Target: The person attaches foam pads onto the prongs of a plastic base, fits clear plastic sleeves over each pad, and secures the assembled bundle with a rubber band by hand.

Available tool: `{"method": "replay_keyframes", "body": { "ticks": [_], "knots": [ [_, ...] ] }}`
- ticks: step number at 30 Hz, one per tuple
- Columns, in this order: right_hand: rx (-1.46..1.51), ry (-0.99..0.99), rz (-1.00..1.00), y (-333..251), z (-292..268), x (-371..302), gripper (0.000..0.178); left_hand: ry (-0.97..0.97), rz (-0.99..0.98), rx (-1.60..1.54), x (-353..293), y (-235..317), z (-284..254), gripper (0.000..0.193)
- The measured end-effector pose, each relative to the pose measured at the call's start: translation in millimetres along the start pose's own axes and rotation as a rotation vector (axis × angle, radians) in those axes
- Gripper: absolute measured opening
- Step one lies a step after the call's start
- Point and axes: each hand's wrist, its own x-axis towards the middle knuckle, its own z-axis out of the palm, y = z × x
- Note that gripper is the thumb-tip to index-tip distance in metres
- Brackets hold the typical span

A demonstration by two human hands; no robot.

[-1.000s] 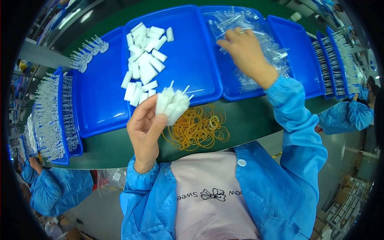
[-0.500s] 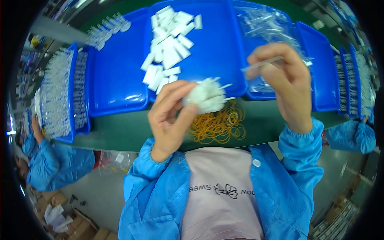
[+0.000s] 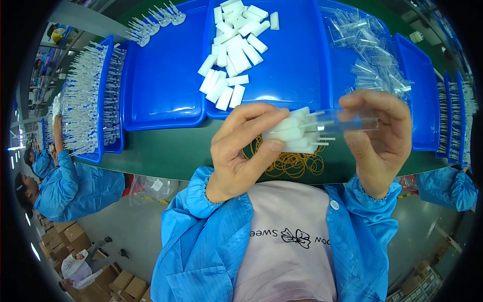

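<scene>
My left hand [image 3: 241, 153] is closed around a bundle of white plastic pieces [image 3: 292, 133], whose thin white prongs point right. Between the fingers and thumb of my right hand [image 3: 387, 138] is a clear plastic sleeve [image 3: 333, 122], flat and see-through. The sleeve lies level with the prongs, its left end overlapping one or more of them; whether it encloses them I cannot tell. Beneath the bundle, yellow rubber bands [image 3: 302, 165] lie in a loose heap on the green table [image 3: 166, 161].
White rectangular blocks [image 3: 236, 53] are piled in the middle blue tray [image 3: 289, 65]. Clear sleeves [image 3: 375, 55] fill the tray at right. Pronged white pieces [image 3: 156, 22] stand beyond the left tray [image 3: 161, 85], and many more in a bin [image 3: 83, 100]. Co-workers in blue [image 3: 85, 189] sit on both sides.
My right hand has brought the clear sleeve down and turned it level against the prongs. My left hand, with the bundle, appears slightly further right, while the whole view has shifted.
</scene>
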Motion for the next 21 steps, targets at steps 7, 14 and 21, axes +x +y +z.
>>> {"method": "replay_keyframes", "body": {
  "ticks": [7, 14, 21],
  "knots": [
    [-0.090, -0.072, -0.096, -5.2, -4.5, -0.7, 0.037, -0.085, -0.015, 0.015, 0.2, 0.0, -2.3, 0.033],
    [-0.277, -0.136, -0.046, -11.6, -8.1, 6.3, 0.026, -0.051, 0.099, 0.084, 5.4, 1.3, -2.3, 0.031],
    [-0.145, -0.161, 0.189, -11.3, -14.7, 9.3, 0.027, -0.004, 0.327, 0.367, 7.0, -2.3, -1.1, 0.038]
  ]
}}
